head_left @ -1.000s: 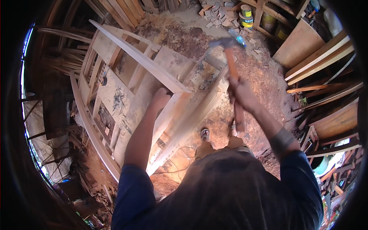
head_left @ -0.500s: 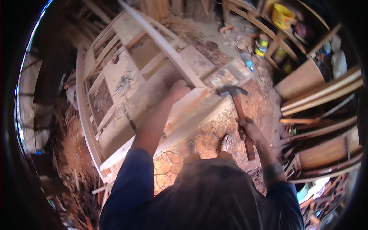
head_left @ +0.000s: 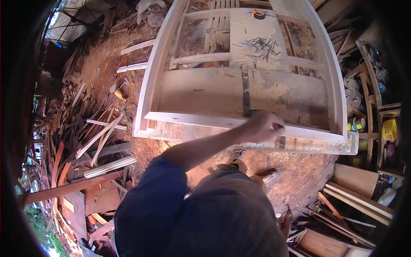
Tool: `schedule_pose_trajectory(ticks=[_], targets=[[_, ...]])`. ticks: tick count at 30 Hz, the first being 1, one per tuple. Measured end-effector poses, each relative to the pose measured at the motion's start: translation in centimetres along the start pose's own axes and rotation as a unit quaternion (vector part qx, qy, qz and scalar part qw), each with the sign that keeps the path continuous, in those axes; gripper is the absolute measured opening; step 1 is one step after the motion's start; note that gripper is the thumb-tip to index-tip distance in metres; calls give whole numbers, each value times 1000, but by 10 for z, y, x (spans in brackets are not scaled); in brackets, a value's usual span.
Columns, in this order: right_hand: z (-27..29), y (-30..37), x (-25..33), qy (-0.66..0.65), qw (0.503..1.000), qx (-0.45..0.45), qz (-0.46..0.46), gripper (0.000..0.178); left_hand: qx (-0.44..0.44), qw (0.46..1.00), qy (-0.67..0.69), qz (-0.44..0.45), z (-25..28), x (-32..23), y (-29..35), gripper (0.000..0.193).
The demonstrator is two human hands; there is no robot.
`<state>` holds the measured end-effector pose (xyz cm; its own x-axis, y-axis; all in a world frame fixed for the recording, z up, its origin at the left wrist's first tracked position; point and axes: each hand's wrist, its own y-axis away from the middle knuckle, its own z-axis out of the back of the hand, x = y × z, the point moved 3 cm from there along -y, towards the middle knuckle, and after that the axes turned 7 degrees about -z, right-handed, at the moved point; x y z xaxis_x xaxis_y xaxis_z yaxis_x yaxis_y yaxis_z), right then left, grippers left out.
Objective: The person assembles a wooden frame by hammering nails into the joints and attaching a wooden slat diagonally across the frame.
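A large pale wooden frame (head_left: pixel 154 81) with panels lies flat in front of me. My left hand (head_left: pixel 262 126) reaches out to its near rail (head_left: pixel 188 119), fingers curled on the rail's top edge and slightly blurred. Just beyond the hand a dark flat strip (head_left: pixel 246 92) runs across the panel. My right hand (head_left: pixel 284 223) hangs low by my right hip, mostly hidden behind my body. The dark head of a hammer (head_left: pixel 286 210) shows just above it. A heap of dark nails (head_left: pixel 261 43) lies on the far panel.
An orange tape roll (head_left: pixel 258 13) sits at the frame's far end. Scrap wood and offcuts (head_left: pixel 92 141) cover the ground to the left. Shelves with a yellow bucket (head_left: pixel 389 129) and leaning planks (head_left: pixel 359 201) line the right. Sawdust ground (head_left: pixel 299 171) lies around my shoes (head_left: pixel 269 176).
The view has swung square onto the frame. My right hand dropped with the hammer from above the frame to my side. My left hand stayed on the near rail.
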<state>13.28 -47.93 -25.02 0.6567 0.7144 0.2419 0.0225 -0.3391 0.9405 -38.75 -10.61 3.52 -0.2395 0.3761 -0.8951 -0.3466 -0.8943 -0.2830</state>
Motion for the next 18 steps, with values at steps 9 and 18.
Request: schedule_pose_trajectory(ticks=[9, 18], targets=[[-31, 13, -177, -80, 991, -53, -89, 28, -7, 935, -303, 184, 282, 72, 180, 37], [-129, 41, -355, -52, 997, 44, -26, 29, 309, 910, -228, 159, 287, 81, 238, 75]])
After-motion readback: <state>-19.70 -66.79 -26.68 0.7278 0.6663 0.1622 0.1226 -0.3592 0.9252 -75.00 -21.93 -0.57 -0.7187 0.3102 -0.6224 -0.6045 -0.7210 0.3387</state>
